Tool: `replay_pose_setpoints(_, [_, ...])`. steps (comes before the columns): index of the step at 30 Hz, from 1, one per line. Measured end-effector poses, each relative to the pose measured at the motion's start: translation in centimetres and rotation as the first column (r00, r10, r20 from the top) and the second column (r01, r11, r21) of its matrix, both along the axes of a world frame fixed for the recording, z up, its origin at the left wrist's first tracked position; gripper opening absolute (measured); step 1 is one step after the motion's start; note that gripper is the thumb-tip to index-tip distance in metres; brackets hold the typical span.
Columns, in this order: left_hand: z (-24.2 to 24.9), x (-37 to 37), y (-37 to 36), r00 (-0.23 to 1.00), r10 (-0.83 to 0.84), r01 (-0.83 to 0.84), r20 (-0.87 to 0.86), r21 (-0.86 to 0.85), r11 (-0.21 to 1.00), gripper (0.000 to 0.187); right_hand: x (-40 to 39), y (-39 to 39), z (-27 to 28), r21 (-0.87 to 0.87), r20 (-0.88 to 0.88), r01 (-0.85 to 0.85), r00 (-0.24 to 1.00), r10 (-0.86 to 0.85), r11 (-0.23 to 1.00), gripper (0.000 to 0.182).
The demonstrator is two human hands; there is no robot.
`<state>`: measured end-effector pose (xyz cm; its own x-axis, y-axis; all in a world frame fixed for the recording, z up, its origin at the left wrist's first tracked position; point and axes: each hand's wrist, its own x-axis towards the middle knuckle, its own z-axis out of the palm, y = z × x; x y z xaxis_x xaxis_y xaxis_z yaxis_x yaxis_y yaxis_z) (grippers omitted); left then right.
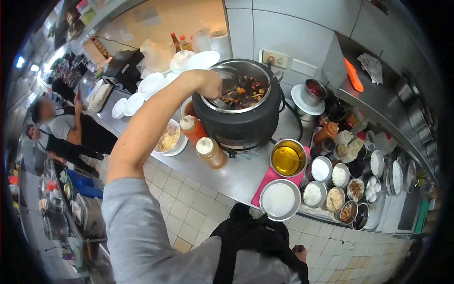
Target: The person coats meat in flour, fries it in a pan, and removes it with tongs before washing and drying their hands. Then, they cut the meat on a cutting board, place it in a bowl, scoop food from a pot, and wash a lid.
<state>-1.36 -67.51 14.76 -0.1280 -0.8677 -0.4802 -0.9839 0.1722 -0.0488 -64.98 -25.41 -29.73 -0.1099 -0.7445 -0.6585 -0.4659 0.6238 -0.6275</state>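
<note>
My left hand (pixel 210 85) reaches over the near-left rim of a black soup kettle (pixel 236 128). Its fingers are closed on a round, shiny metal utensil (pixel 228 75), partly hidden by the hand and tilted inside the rim. Dark soup with orange and yellow pieces (pixel 246 92) fills the kettle. Under my left forearm stand an orange squeeze bottle (pixel 193 130) and a brown one (pixel 211 154). Low beside my body, my right hand (pixel 300 253) hangs with curled fingers; whether anything is in it is hidden.
A bowl of yellow oil (pixel 287 158) and a bowl of white liquid (pixel 280 199) sit near the counter's front edge. Several seasoning tins (pixel 321 169) stand at right, under a metal shelf (pixel 378 94). White bowls (pixel 150 84) line the left counter. Two people (pixel 71 123) stand further left.
</note>
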Motion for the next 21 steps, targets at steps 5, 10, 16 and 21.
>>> replay_pose_setpoints(5, [0.0, 2.0, 0.3, 0.986, 0.062, -0.044, -0.153, 0.121, 0.992, 0.033, -0.9, -1.4, -0.8, -0.043, 0.126, 0.1, 0.988, -0.094, 0.994, 0.005])
replay_pose_setpoints(10, [1.6, 2.6, 1.7, 0.987, -0.057, 0.08, -0.151, 0.152, 0.985, 0.048, 0.1, -4.6, 3.8, -0.164, 0.069, 0.044, 0.997, -0.033, 0.985, 0.005])
replay_pose_setpoints(16, [0.9, 3.9, 2.9, 0.954, -0.251, 0.25, -0.162, -0.025, 0.968, 0.035, 0.3, -5.7, 3.5, -0.195, 0.069, 0.067, 0.996, -0.054, 0.979, 0.006])
replay_pose_setpoints(21, [-0.2, 4.9, 3.4, 0.937, -0.35, 0.34, -0.02, -0.186, 0.922, 0.02, 2.4, -4.9, 3.3, -0.125, 0.073, 0.08, 0.995, -0.072, 0.989, 0.008])
